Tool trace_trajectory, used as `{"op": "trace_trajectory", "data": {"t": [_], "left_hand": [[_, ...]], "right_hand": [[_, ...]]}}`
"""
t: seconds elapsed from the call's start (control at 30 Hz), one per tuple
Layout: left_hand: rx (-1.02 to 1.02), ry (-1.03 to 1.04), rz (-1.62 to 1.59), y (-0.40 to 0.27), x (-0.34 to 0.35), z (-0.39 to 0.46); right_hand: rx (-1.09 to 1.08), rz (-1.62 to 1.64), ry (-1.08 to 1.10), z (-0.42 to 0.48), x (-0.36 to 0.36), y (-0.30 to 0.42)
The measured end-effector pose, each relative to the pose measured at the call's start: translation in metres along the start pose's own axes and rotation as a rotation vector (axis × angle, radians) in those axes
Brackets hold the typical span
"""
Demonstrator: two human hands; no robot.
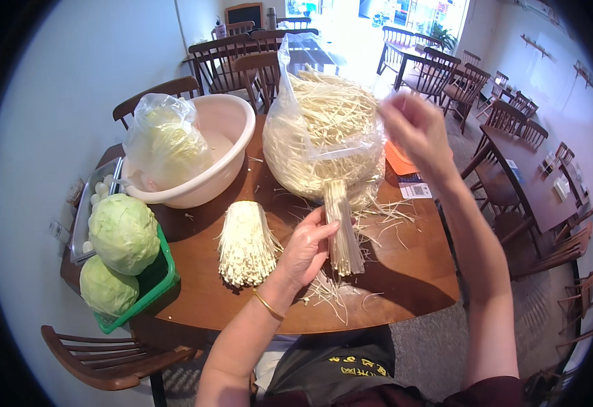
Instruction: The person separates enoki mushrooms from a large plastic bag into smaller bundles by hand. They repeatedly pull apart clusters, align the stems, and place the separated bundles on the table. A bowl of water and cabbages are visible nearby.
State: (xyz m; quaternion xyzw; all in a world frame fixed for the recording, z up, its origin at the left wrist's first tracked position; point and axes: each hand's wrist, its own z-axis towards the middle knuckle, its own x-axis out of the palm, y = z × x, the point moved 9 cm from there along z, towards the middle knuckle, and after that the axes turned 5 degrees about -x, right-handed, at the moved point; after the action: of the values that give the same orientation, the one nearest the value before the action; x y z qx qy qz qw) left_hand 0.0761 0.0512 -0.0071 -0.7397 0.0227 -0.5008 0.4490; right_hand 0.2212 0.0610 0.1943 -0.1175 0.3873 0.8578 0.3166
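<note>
My left hand (pixel 306 244) grips a slim bunch of enoki mushrooms (pixel 344 234) just above the table, its caps toward me. Beyond it bulges a clear plastic bag (pixel 322 152) heaped with loose enoki strands (pixel 332 104). My right hand (pixel 416 124) is raised at the bag's right side, blurred, with curled fingers; whether anything is between them I cannot tell. To the left of my left hand lies a thicker enoki bundle (pixel 248 241), caps facing me. Loose strands (pixel 329 297) are scattered on the wood below the held bunch, and more lie right of it.
On the wooden table (pixel 199 300), a pale plastic basin (pixel 230 163) holds a bagged leafy vegetable (pixel 171 137). Two cabbages (pixel 123 234) sit at a green basket (pixel 166 269), beside a metal tray (pixel 85 224) of eggs. An orange item (pixel 400 157) lies behind my right wrist. A chair (pixel 113 361) stands front left.
</note>
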Motion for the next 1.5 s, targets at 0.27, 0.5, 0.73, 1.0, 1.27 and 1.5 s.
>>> {"op": "trace_trajectory", "data": {"t": [0.27,0.5,0.73,1.0,1.27,1.5], "left_hand": [[0.024,-0.014,0.074,0.002,-0.003,0.006],[0.026,-0.058,0.161,0.0,-0.001,0.006],[0.011,-0.092,0.231,0.004,0.001,0.008],[0.018,-0.11,0.273,0.004,0.002,0.006],[0.023,-0.123,0.303,0.002,-0.002,0.008],[0.02,-0.144,0.322,0.0,-0.002,0.006]], "right_hand": [[0.306,0.112,0.526,-0.128,0.082,-0.054],[0.477,0.426,0.537,-0.143,0.079,-0.074],[0.364,0.302,0.46,-0.14,0.06,-0.071],[0.399,0.326,0.496,-0.151,0.077,-0.071],[0.383,0.356,0.557,-0.144,0.068,-0.07],[0.558,0.557,0.577,-0.152,0.072,-0.078]]}}
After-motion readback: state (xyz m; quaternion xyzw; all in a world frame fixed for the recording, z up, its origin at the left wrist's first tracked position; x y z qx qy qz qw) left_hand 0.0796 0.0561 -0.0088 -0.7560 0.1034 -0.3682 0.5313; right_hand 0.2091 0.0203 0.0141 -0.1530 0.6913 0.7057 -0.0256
